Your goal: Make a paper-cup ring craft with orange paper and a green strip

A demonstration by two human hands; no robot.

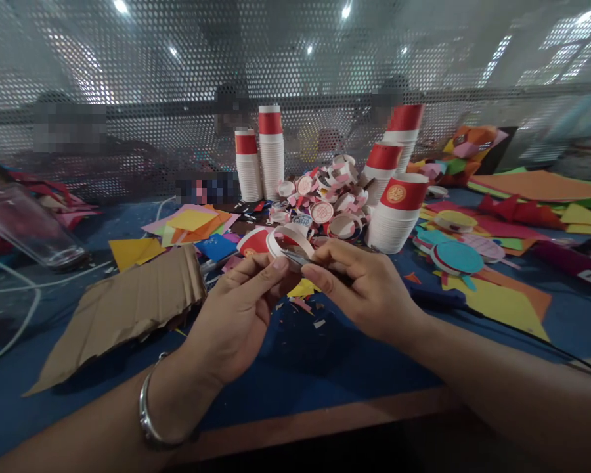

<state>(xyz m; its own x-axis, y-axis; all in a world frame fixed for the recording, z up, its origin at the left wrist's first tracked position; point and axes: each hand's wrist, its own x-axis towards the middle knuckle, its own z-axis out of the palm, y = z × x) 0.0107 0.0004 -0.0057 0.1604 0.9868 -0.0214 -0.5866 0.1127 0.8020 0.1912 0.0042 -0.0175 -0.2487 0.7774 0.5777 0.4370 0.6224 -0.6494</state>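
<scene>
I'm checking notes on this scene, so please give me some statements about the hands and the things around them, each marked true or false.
1. The left hand holds a white paper ring. True.
2. The corrugated cardboard lies to the right of both hands. False: it lies to the left.
3. A silver bracelet is on the left wrist. True.
4. The cup stacks are plain blue. False: they are red and white.
5. The turquoise disc lies farther right than the cup stacks. True.
</scene>
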